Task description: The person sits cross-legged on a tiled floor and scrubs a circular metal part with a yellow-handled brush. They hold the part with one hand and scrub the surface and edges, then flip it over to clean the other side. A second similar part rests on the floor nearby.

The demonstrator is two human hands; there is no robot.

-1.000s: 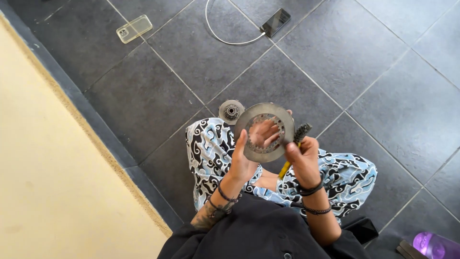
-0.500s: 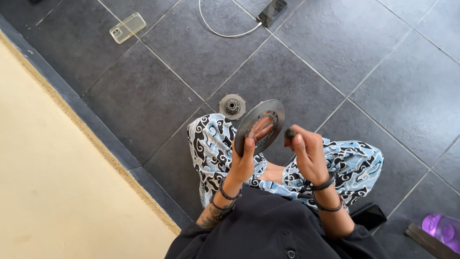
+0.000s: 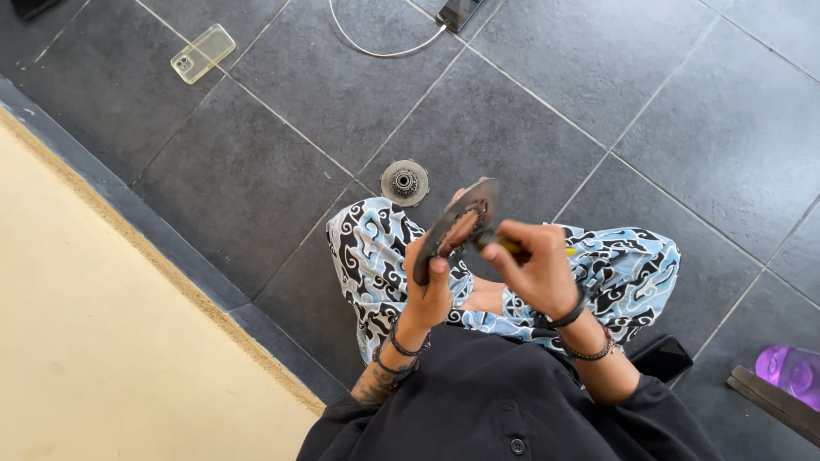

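Metal disc being gripped edge-on by left hand; right hand clenching yellow-handled tool against it, above round part on floor.

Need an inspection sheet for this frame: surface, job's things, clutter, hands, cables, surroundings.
Surface: dark grey tiled floor; person sits cross-legged on it.
Job's things: dark round metal disc held tilted, edge toward the camera; yellow-handled tool at its rim.
Clutter: small round metal part on the floor beyond the knee; clear phone case; black phone by the leg; purple bottle.
Hands: left hand grips the disc; right hand holds the tool.
Cables: white cable plugged into a dark phone.
Surroundings: cream raised surface beside the tiles.
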